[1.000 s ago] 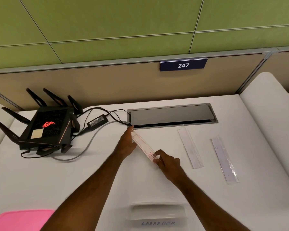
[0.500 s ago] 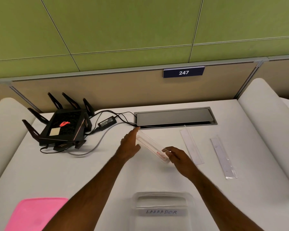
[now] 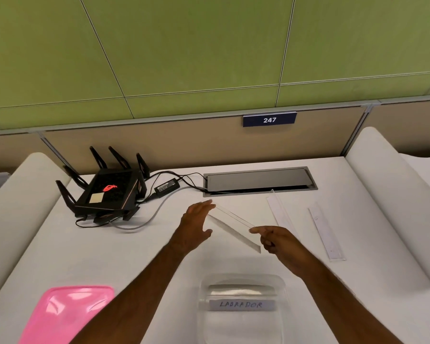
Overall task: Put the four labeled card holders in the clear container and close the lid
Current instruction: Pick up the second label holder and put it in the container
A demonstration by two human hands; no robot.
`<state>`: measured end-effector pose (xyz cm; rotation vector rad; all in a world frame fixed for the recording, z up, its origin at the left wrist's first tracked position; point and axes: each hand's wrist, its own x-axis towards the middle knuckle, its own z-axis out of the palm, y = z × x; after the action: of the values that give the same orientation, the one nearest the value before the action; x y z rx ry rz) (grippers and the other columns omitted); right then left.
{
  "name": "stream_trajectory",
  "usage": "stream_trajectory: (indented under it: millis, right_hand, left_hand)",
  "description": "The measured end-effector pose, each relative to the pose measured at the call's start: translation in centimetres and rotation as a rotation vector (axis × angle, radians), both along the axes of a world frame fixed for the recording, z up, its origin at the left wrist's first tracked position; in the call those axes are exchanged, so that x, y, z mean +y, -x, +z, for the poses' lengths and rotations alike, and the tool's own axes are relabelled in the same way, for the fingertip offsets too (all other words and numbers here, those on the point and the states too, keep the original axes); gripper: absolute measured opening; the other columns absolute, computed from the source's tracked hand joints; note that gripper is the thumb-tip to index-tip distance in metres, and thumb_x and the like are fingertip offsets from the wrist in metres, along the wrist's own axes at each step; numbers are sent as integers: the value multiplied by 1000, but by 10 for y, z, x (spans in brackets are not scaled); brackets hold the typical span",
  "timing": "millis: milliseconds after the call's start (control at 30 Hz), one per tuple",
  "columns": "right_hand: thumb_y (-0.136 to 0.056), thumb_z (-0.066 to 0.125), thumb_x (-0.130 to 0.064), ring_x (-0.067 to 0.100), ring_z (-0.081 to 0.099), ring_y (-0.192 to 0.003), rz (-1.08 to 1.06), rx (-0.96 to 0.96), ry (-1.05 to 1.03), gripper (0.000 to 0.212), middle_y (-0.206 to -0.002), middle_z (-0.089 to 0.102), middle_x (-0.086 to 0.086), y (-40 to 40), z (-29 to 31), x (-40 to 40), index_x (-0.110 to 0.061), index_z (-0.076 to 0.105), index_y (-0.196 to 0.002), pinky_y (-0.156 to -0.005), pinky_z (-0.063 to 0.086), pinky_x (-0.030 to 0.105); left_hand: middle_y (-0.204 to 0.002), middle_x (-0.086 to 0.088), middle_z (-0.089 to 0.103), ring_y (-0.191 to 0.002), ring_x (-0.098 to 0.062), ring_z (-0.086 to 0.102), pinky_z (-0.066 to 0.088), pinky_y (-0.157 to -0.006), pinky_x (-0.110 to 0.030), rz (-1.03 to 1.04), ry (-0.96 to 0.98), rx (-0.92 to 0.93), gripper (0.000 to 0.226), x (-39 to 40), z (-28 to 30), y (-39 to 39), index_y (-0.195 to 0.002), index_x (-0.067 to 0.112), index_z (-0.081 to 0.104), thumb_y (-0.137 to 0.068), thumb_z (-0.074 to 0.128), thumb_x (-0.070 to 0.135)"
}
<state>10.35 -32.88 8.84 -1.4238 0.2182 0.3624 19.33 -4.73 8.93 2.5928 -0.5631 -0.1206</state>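
A clear card holder [image 3: 231, 223] hangs slanted above the white table, held at both ends. My left hand [image 3: 195, 224] cups its far end with fingers stretched out, and my right hand [image 3: 276, 240] pinches its near end. Below, at the table's front edge, stands the clear container [image 3: 241, 281], lid off, with a card holder labelled LABRADOR [image 3: 241, 304] inside. Two more card holders lie flat to the right, one [image 3: 281, 214] beside my right hand and another [image 3: 325, 234] further right. The pink lid [image 3: 65, 311] lies at the front left.
A black router [image 3: 107, 192] with antennas sits at the back left, its cables and power adapter [image 3: 166, 187] running to a grey cable hatch [image 3: 258, 181] at the back centre. White padded dividers flank the table on both sides.
Both hands have lifted the card holder off the table and brought it nearer and to the right. The view tilted, so the container and pink lid show more fully.
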Motion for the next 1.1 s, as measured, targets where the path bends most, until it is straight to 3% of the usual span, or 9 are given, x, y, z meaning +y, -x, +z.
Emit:
stream_trajectory:
  millis: [133, 267, 433, 567, 667, 767, 867, 1000, 1100]
  right_hand:
    - [-106, 46, -16, 10, 32, -62, 29, 125, -226, 33, -69, 40, -2, 10, -6, -10, -4, 70, -126, -64, 31, 24]
    - [-98, 65, -23, 7, 32, -57, 31, 287, -486, 37, -67, 40, -5, 19, -11, -17, 0, 69, -127, -64, 33, 25]
    - [-94, 70, -22, 8, 34, -53, 21, 334, -533, 30, -66, 40, -4, 28, -10, -18, -1, 74, -116, -63, 38, 27]
    - [-98, 63, -28, 10, 39, -57, 31, 242, -276, 36, -71, 50, 4, 33, -2, -18, 1, 72, -118, -60, 36, 27]
    - [-106, 49, -36, 18, 56, -72, 24, 91, 13, 39, -92, 69, 12, 37, 4, -11, -8, 75, -114, -69, 45, 31]
    - [-108, 43, -35, 25, 70, -92, -51, -80, 261, 36, -100, 77, 5, 42, 7, -5, -15, 72, -103, -79, 53, 39]
    - [-110, 35, -35, 25, 68, -97, -103, -286, 350, 37, -98, 73, -3, 47, 5, -1, -22, 68, -99, -75, 55, 35]
    - [-101, 33, -64, 12, 64, -97, -13, -394, 433, 40, -105, 65, -10, 61, -2, -3, -39, 55, -123, -78, 53, 24]
    - [-93, 52, -69, 6, 64, -107, 77, -383, 524, 58, -115, 64, -19, 68, -8, -9, -46, 35, -144, -83, 53, 19]
  left_hand:
    - [-158, 9, 37, -148, -16, 25, 27, -119, -37, -39, -22, -70, 77, 2, 4, 14, -150, 25, 42, -83, 81, 24]
    - [-143, 2, 54, -136, -19, 41, 38, -111, -37, -83, 32, -202, 68, 6, 8, 26, -139, 20, 55, -77, 84, 17]
    - [-134, 7, 56, -128, -16, 45, 39, -103, -32, -110, 50, -231, 62, 11, 12, 35, -132, 24, 56, -77, 82, 17]
    - [-125, 16, 59, -114, -6, 52, 41, -97, -26, -133, 39, -136, 62, 18, 17, 39, -126, 34, 53, -74, 86, 27]
    - [-119, 20, 62, -102, 0, 57, 47, -87, -11, -111, 67, -20, 62, 25, 19, 42, -121, 39, 53, -72, 90, 31]
    - [-119, 24, 61, -106, 4, 56, 46, -85, -6, -68, 106, 67, 62, 29, 19, 47, -119, 41, 54, -70, 91, 31]
    - [-117, 23, 63, -106, 7, 55, 44, -85, -5, -39, 169, 99, 61, 30, 18, 54, -117, 38, 58, -67, 92, 27]
    - [-118, 21, 63, -106, 15, 52, 40, -83, -1, -2, 215, 138, 62, 31, 14, 65, -121, 29, 63, -67, 93, 24]
    - [-118, 25, 61, -107, 19, 50, 41, -84, 0, 21, 249, 175, 63, 32, 11, 73, -122, 27, 64, -66, 94, 24]
